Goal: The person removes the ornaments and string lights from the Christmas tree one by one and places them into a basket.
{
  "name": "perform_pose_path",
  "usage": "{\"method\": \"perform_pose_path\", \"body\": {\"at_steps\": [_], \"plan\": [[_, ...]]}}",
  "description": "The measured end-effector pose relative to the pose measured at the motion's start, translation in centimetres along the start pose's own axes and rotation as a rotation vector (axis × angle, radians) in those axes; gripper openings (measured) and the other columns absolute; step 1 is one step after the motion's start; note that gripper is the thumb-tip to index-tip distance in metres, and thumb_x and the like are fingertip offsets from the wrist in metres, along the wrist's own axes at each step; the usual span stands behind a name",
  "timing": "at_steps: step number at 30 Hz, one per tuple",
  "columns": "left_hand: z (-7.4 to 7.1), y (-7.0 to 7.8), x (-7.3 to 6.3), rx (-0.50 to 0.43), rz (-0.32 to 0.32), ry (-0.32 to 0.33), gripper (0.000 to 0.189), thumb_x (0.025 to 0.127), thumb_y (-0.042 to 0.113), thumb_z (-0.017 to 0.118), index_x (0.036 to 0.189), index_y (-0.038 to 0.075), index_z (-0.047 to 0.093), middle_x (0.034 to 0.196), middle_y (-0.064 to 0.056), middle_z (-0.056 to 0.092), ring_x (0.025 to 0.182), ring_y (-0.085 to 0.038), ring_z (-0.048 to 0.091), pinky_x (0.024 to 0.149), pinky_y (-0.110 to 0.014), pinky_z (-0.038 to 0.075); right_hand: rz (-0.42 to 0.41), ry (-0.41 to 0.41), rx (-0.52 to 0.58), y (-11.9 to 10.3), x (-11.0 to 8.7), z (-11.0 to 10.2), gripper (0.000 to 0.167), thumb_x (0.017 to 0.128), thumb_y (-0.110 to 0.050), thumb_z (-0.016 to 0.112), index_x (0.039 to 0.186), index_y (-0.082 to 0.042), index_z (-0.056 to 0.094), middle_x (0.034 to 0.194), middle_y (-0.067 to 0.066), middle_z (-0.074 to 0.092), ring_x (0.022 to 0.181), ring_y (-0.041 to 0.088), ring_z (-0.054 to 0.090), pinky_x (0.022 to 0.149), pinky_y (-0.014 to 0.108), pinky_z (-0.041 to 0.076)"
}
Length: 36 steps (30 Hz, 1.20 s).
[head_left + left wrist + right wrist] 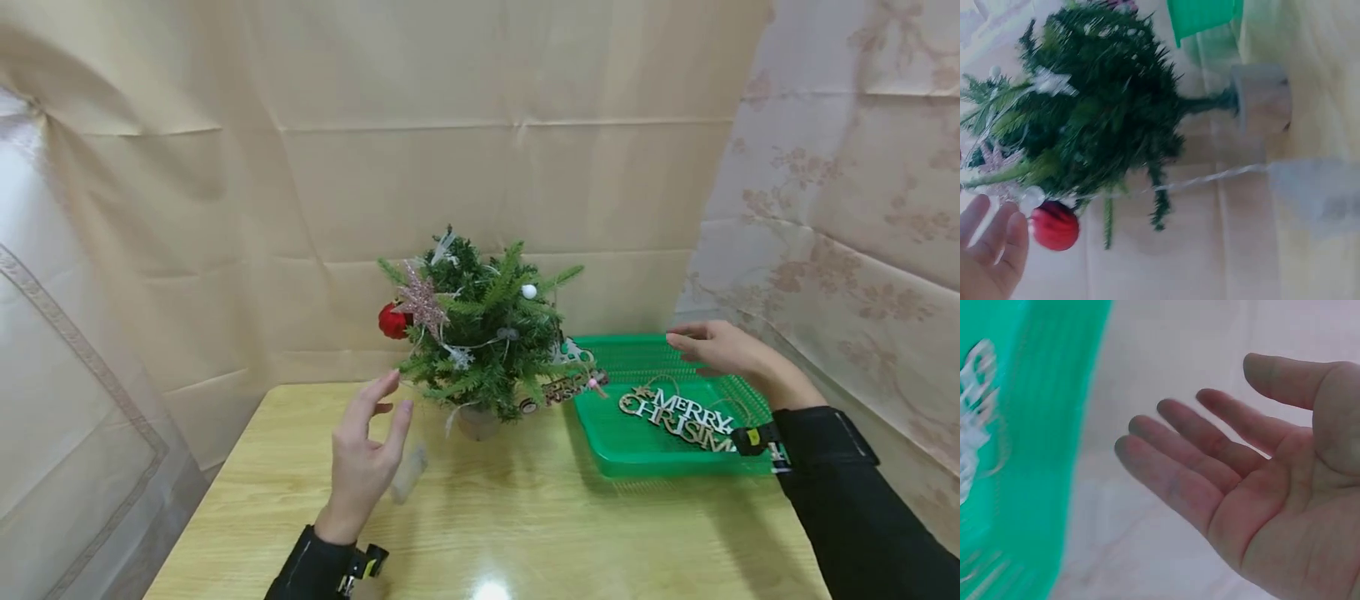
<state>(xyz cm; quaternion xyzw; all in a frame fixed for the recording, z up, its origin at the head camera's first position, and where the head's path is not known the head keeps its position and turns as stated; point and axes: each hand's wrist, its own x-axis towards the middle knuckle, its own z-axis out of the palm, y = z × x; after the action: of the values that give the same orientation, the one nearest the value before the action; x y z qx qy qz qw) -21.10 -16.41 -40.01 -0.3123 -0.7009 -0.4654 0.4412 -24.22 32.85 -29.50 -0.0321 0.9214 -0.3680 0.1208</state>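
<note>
A small Christmas tree (487, 321) stands on the table, hung with a red ball (393, 322), a pink glitter star (422, 302), a white snowflake (461, 358) and a string of lights. In front of its left side my left hand (363, 454) is raised, holding nothing, thumb and fingers apart. In the left wrist view its fingertips (1016, 231) are close to the red ball. My right hand (723, 348) hovers over the back right of a green basket (660, 467), fingers loosely extended and palm bare. Inside the basket lies a "Merry Christmas" sign (678, 419).
A translucent box (409, 473), joined to the light string's wire, lies on the wooden table (517, 517) left of the tree's base (477, 423). A wooden train ornament (561, 388) hangs at the tree's lower right, beside the basket. Curtains (480, 183) stand close behind.
</note>
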Motion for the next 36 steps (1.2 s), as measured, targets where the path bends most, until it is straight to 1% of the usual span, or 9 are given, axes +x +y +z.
{"method": "perform_pose_path", "body": {"at_steps": [6,10,13,17,20,24,28,32,36], "plan": [[-1.2,-0.3,2.3,0.077,-0.08,-0.034,0.04,0.09,-0.002,0.072,0.129,0.003,0.066,0.119,-0.012,0.069,0.099,-0.031,0.068,0.076,-0.021,0.057,-0.214,0.158,-0.123,-7.6,-0.9,0.7,0.055,0.109,-0.035,0.046,0.148,0.003,0.045,0.139,0.031,0.053,0.119,0.044,0.059,0.094,0.054,0.053],[-1.8,-1.0,4.5,0.107,-0.079,-0.094,0.037,0.091,0.003,0.073,0.128,0.002,0.065,0.12,-0.013,0.068,0.101,-0.033,0.067,0.075,-0.034,0.059,-0.347,0.218,-0.169,-12.6,-1.1,0.8,0.046,0.108,-0.032,0.052,0.144,-0.003,0.054,0.132,0.024,0.061,0.115,0.039,0.063,0.093,0.054,0.053],[-2.0,-1.2,6.3,0.144,-0.113,-0.213,0.043,0.094,0.013,0.074,0.134,0.003,0.062,0.127,-0.013,0.065,0.11,-0.033,0.065,0.078,-0.045,0.059,-0.434,0.243,-0.173,-15.8,-0.9,1.1,0.04,0.107,-0.029,0.054,0.14,-0.007,0.059,0.127,0.02,0.064,0.114,0.037,0.064,0.095,0.054,0.051],[-2.0,-1.2,8.7,0.129,-0.246,-0.406,0.054,0.097,0.024,0.072,0.143,0.004,0.054,0.137,-0.016,0.058,0.12,-0.035,0.06,0.089,-0.051,0.056,-0.567,0.263,-0.185,-19.3,0.0,1.7,0.033,0.106,-0.023,0.057,0.135,-0.008,0.064,0.123,0.016,0.067,0.11,0.033,0.066,0.092,0.051,0.053],[-2.1,-1.0,10.4,0.09,-0.331,-0.488,0.055,0.098,0.024,0.071,0.145,0.002,0.051,0.14,-0.019,0.055,0.122,-0.037,0.058,0.093,-0.055,0.054,-0.646,0.284,-0.234,-21.8,0.8,2.1,0.029,0.104,-0.018,0.059,0.131,-0.006,0.066,0.121,0.014,0.069,0.107,0.031,0.068,0.089,0.047,0.056],[-2.1,-0.8,12.5,0.101,-0.389,-0.549,0.054,0.101,0.026,0.067,0.147,0.003,0.05,0.142,-0.022,0.055,0.123,-0.039,0.058,0.095,-0.055,0.052,-0.65,0.378,-0.319,-25.1,0.8,2.6,0.024,0.103,-0.015,0.062,0.123,-0.005,0.07,0.119,0.013,0.071,0.105,0.028,0.07,0.087,0.042,0.057],[-2.0,-0.9,13.8,0.135,-0.448,-0.585,0.055,0.102,0.033,0.063,0.148,0.005,0.05,0.141,-0.023,0.057,0.122,-0.041,0.059,0.095,-0.055,0.053,-0.667,0.457,-0.396,-28.3,0.3,3.6,0.021,0.102,-0.017,0.064,0.118,-0.008,0.073,0.117,0.009,0.072,0.103,0.024,0.07,0.085,0.038,0.058],[-2.1,-1.1,14.2,0.131,-0.504,-0.569,0.056,0.102,0.034,0.063,0.148,0.005,0.049,0.139,-0.021,0.059,0.121,-0.04,0.06,0.096,-0.054,0.052,-0.689,0.467,-0.602,-30.4,1.0,5.7,0.021,0.1,-0.02,0.067,0.119,-0.013,0.074,0.115,0.006,0.072,0.101,0.022,0.067,0.084,0.038,0.057],[-2.1,-1.4,14.0,0.083,-0.554,-0.543,0.055,0.101,0.033,0.065,0.147,0.006,0.049,0.133,-0.019,0.062,0.119,-0.037,0.061,0.095,-0.053,0.052,-0.639,0.503,-0.812,-31.1,2.3,8.2,0.023,0.099,-0.021,0.069,0.121,-0.021,0.076,0.114,0.005,0.069,0.101,0.025,0.066,0.08,0.042,0.058]]}}
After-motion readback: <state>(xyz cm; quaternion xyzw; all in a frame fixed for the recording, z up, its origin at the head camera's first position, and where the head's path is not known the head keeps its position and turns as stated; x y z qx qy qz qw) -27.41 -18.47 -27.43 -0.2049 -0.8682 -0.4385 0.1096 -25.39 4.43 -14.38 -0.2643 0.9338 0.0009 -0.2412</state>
